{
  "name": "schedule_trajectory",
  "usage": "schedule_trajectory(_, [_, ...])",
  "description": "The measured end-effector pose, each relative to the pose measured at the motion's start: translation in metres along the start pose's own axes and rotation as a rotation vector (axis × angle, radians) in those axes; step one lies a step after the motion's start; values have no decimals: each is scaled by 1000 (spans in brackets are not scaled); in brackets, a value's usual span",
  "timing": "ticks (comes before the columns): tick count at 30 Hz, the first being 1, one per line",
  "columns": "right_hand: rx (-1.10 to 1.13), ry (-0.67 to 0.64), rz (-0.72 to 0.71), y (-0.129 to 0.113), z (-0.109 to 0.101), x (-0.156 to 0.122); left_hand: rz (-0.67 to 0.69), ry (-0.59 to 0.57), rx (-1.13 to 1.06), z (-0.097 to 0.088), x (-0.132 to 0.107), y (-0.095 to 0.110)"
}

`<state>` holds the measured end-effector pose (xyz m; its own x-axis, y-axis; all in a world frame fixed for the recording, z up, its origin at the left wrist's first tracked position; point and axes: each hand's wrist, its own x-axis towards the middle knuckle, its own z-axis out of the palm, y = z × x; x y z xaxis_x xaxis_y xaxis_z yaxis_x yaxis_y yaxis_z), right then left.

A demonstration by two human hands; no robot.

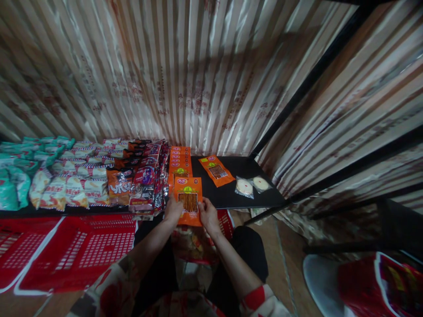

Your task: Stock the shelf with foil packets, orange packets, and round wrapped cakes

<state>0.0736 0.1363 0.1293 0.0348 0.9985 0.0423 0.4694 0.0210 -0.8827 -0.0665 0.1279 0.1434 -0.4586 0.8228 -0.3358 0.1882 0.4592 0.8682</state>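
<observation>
Between my two hands is an orange snack packet (189,202) with a clear window showing brown strips. My left hand (173,211) grips its left edge and my right hand (209,215) its right edge, near the front of the black shelf (218,201). Just behind it lies an overlapping row of matching orange packets (180,159). One more orange packet (216,171) lies tilted to the right, apart from the row. Beside that one are two round, pale items in clear wrappers (244,187).
Purple-red packets (145,180), white-and-orange packets (77,190) and green packets (20,185) crowd the shelf's left side. Red baskets (95,246) stand below. A black metal post (310,77) slants up at the right, before a striped curtain (185,79).
</observation>
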Motion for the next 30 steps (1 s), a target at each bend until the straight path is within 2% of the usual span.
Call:
schedule_trajectory(3, [-10,-5,-5,-5,5,10,18,37,101,-2,1,11])
schedule_trajectory(7, [-52,-17,-13,-11,11,22,0,22,202,-4,9,22])
schedule_trajectory(15, [-70,-23,-30,-16,25,41,62,78,289,-3,29,30])
schedule_trajectory(22, [-91,-18,-15,-13,31,54,88,103,417,-1,29,37])
schedule_trajectory(30, [-90,-7,-22,-20,33,64,106,126,548,0,32,49])
